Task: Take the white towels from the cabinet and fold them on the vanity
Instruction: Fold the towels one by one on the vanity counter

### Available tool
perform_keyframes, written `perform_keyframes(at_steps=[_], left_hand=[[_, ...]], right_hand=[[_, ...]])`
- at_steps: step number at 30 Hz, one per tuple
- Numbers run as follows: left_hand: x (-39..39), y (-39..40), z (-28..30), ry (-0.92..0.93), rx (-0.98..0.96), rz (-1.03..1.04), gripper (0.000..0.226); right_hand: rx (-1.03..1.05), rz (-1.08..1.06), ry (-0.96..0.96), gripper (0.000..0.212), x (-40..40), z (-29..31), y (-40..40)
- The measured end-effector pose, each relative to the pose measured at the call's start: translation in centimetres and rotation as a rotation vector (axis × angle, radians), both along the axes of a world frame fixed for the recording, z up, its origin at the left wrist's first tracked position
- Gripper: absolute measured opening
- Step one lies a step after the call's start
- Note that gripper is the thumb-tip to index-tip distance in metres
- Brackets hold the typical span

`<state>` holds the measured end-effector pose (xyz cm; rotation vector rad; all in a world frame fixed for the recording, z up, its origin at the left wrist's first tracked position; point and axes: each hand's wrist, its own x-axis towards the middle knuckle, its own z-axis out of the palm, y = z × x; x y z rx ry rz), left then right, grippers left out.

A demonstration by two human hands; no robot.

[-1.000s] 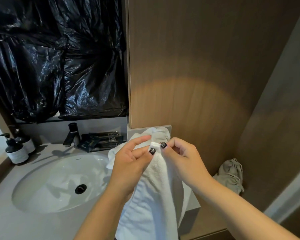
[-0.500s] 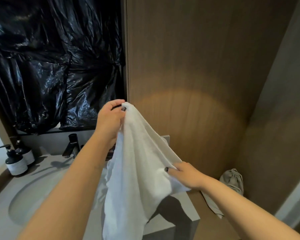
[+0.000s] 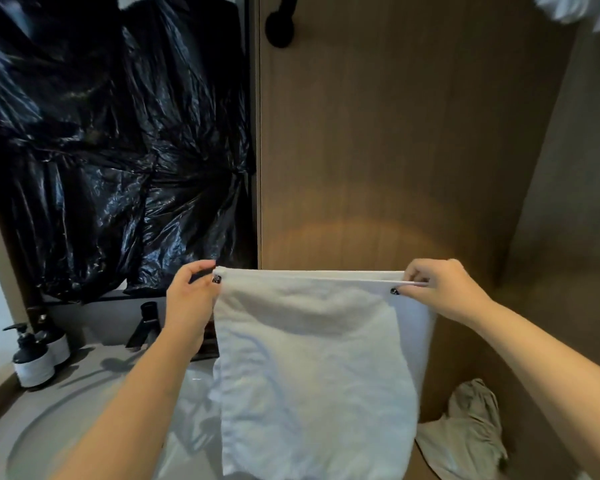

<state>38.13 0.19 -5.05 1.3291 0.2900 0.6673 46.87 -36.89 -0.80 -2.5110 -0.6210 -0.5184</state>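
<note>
Head view: the folding step looks under way. The white towel (image 3: pixel 312 368) hangs spread in the air over the counter's (image 3: pixel 94 368) right end, beside the sink (image 3: pixel 35 441). The left hand (image 3: pixel 191 299) pinches its top left corner and the right hand (image 3: pixel 440 292) its top right, well apart. Next, probably bring the corners together or lay it flat.

Grey vanity (image 3: pixel 84 386) — two pump bottles (image 3: pixel 37 358), black faucet (image 3: pixel 144 325)
</note>
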Motion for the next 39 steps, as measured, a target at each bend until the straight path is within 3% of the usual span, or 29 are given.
perform_keyframes(at_steps=[3, 6, 9, 18, 24, 28, 33, 36, 39], left_hand=[[0.1, -0.8, 0.1, -0.039, -0.028, -0.010, 0.040], [0.1, -1.6, 0.0, -0.063, -0.007, -0.016, 0.047], [0.3, -3.2, 0.2, -0.092, 0.060, -0.005, 0.051], [1.4, -9.3, 1.7, -0.139, 0.214, 0.072, 0.049], [1.5, -12.9, 1.1, -0.160, 0.197, -0.046, 0.036], [1.1, -15.1, 0.7, -0.202, 0.212, -0.112, 0.026], [0.8, -17.0, -0.2, -0.205, 0.155, -0.045, 0.023], [0.5, -17.4, -0.9, -0.197, 0.176, 0.019, 0.020], [-0.6, -18.2, -1.6, -0.188, 0.351, 0.103, 0.022]], right_hand=[[0.088, -0.032, -0.067, 0.017, -0.2, 1.3, -1.0], [-0.086, -0.043, -0.006, 0.009, -0.7, 0.9, -2.4], [-0.219, -0.051, 0.036, 0.018, -1.2, -0.8, -3.6], [-0.233, -0.349, -0.126, 0.022, -3.3, -0.8, -7.9], [-0.006, -0.480, -0.150, 0.037, -5.0, 0.7, -11.6], [0.039, -0.492, -0.140, 0.037, -6.1, 0.9, -14.0], [0.073, -0.467, -0.137, 0.031, -6.5, -0.4, -15.6], [-0.036, -0.477, -0.117, 0.034, -6.3, -1.4, -15.9], [-0.251, -0.473, 0.050, 0.028, -6.0, -2.1, -16.0]])
